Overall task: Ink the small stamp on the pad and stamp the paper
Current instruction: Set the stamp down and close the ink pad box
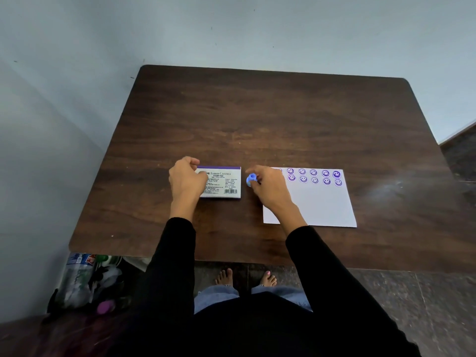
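A stamp pad case [223,182] with a white printed label and a purple top stripe lies shut on the dark wooden table [257,119]. My left hand [186,177] grips the case at its left end. Just right of the case, my right hand [268,186] pinches a small blue stamp [251,179] between fingertips, close above the table. A white sheet of paper [319,204] lies to the right, with two rows of several purple smiley prints [314,176] along its far edge. My right hand covers the sheet's near-left corner area.
The table stands in a corner between pale walls. A clear bag of bottles and odds [85,279] sits on the floor under the table's near-left corner. My bare feet [244,278] show below the near edge, on a dark stone floor.
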Demonstrator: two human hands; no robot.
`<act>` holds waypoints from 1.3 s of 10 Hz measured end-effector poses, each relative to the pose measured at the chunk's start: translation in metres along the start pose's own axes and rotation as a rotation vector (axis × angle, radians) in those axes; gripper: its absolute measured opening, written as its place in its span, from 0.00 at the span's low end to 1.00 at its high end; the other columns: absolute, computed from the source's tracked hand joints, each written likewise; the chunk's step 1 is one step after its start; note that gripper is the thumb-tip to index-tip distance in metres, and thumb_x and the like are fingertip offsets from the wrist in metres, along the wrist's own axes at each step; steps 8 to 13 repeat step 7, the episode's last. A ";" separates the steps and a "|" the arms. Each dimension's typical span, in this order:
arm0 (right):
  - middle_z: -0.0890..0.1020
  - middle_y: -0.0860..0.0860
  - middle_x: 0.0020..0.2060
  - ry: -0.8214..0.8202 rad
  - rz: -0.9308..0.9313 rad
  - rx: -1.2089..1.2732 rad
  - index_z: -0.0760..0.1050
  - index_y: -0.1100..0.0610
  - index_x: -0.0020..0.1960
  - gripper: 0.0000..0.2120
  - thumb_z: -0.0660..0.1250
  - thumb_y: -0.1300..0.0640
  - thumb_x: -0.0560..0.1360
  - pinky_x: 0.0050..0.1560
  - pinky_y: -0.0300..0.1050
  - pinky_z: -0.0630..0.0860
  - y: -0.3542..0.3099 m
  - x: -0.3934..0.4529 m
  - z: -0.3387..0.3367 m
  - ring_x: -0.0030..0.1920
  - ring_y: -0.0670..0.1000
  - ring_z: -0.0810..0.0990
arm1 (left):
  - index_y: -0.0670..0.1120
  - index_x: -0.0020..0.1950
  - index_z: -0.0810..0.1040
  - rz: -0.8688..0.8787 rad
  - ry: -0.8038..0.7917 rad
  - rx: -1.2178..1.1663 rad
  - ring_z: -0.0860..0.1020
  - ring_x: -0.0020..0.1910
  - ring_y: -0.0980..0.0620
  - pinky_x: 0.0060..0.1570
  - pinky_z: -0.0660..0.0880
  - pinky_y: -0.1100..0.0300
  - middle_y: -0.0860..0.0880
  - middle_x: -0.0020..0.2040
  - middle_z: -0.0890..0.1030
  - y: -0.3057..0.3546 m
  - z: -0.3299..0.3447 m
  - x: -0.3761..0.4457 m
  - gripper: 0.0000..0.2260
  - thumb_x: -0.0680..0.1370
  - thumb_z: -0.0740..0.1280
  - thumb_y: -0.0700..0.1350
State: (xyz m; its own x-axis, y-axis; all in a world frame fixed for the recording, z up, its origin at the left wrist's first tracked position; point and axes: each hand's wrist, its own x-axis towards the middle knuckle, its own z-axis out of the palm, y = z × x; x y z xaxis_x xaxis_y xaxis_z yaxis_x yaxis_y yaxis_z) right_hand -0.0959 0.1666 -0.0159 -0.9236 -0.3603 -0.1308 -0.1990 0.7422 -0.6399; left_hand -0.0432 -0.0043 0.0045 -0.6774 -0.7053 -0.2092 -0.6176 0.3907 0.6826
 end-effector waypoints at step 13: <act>0.82 0.49 0.54 0.188 -0.036 -0.017 0.74 0.51 0.59 0.19 0.68 0.52 0.69 0.46 0.42 0.73 0.018 -0.010 0.002 0.53 0.51 0.80 | 0.42 0.62 0.76 0.230 -0.137 0.107 0.77 0.59 0.47 0.57 0.72 0.57 0.43 0.60 0.80 0.030 0.035 -0.022 0.16 0.74 0.67 0.37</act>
